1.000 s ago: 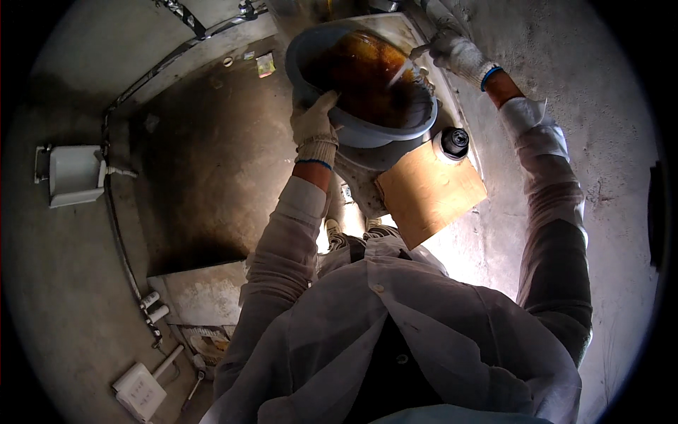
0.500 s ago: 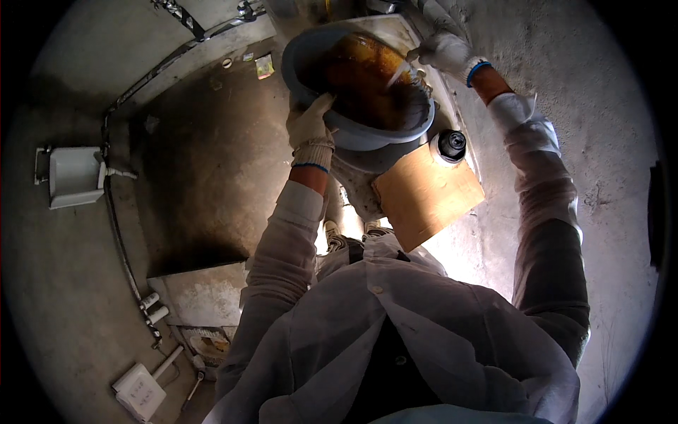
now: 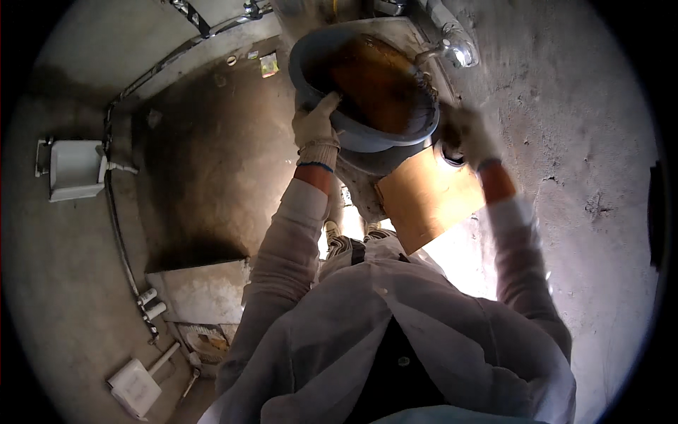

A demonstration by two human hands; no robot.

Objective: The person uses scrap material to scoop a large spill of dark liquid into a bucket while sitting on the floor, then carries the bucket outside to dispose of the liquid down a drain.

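Observation:
A blue-grey plastic basin [image 3: 374,141] with brownish liquid [image 3: 374,78] inside tilts over the sink area. My left hand [image 3: 316,127], in a white knit glove, grips its near left rim, thumb over the edge. Right of the basin, my gloved right hand [image 3: 477,138] is smeared by motion. It is over a small dark-topped container [image 3: 450,154] on a brown cardboard sheet [image 3: 427,201] and mostly covers it. Whether the fingers touch the container cannot be made out. A metal tap [image 3: 455,53] sticks out from the wall beyond the basin's right side.
A dark stained slab [image 3: 205,162] stretches to the left, with a small green-white packet [image 3: 269,65] near its far edge. Bare plaster wall [image 3: 579,177] rises on the right. White fixtures [image 3: 78,169] and black pipes [image 3: 116,219] run along the left wall.
My right hand has left the tap and come down toward me to the dark-topped container. The pale stream seen by the tap is no longer visible. My left hand keeps its grip on the basin.

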